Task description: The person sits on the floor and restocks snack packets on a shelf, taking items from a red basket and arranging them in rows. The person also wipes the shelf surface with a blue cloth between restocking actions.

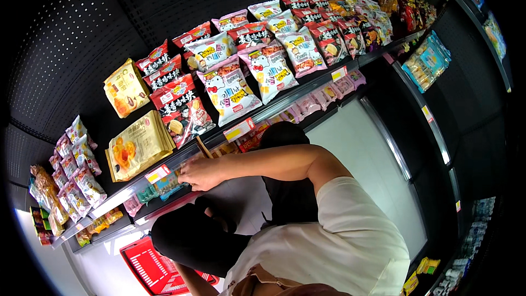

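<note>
My right arm reaches across to the left. At its end my right hand point(203, 173) is at the front edge of the shelf point(131, 186), beside a price tag point(158, 173). Its fingers are curled in, and whatever they grip is hidden by the hand and the shelf edge. Small blue-green packs point(166, 184) on a lower shelf are close to the fingertips. A thin brown edge point(204, 147) sticks up just beyond the wrist. Of my left arm only part of the forearm point(192, 280) shows, below my knee; the left hand is out of sight.
Gold snack bags point(141, 145), red-and-black bags point(183, 108) and white-and-pink bags point(229, 90) stand in rows on the upper shelf. A red basket point(147, 266) sits on the floor at lower left. Another shelf unit point(433, 131) rises on the right.
</note>
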A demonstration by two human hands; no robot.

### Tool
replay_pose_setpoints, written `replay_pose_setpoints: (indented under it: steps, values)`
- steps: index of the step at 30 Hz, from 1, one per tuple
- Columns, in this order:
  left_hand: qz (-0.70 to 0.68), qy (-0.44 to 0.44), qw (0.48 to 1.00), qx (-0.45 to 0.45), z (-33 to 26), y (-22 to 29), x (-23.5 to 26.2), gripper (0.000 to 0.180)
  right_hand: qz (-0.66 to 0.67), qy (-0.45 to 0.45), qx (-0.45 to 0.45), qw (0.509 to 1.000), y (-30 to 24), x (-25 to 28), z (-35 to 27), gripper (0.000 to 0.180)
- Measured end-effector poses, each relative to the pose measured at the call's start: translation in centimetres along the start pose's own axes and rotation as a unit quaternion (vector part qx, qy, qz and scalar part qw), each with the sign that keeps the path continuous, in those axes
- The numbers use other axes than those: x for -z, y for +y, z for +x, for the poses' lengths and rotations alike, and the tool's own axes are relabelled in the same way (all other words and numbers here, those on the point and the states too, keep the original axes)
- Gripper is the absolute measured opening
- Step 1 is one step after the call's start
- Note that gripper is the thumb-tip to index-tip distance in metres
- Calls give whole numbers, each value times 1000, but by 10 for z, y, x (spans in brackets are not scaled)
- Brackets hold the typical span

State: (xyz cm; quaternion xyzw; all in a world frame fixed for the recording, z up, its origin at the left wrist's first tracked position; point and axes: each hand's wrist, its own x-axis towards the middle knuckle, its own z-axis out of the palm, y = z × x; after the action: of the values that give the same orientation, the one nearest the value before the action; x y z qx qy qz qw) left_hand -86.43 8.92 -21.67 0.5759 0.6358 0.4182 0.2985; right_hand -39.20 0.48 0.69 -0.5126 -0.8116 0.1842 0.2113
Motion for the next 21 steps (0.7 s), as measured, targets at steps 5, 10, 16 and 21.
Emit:
replay_pose_setpoints:
  steps: [5, 10, 16, 21]
  values:
    - [-5, 46, 997, -66, 52, 104, 8, 48, 2, -11, 9, 1000, -3, 2, -4, 37]
    - [283, 13, 953, -109, 90, 71, 6, 53, 26, -12, 1, 1000, -8, 11, 0, 35]
    - [449, -66, 858, -240, 15, 15, -20, 52, 64, -113, -50, 990, -22, 32, -1, 44]
    - [343, -61, 929, -122, 11, 78, -39, 45, 75, -57, -39, 995, -21, 35, -16, 44]
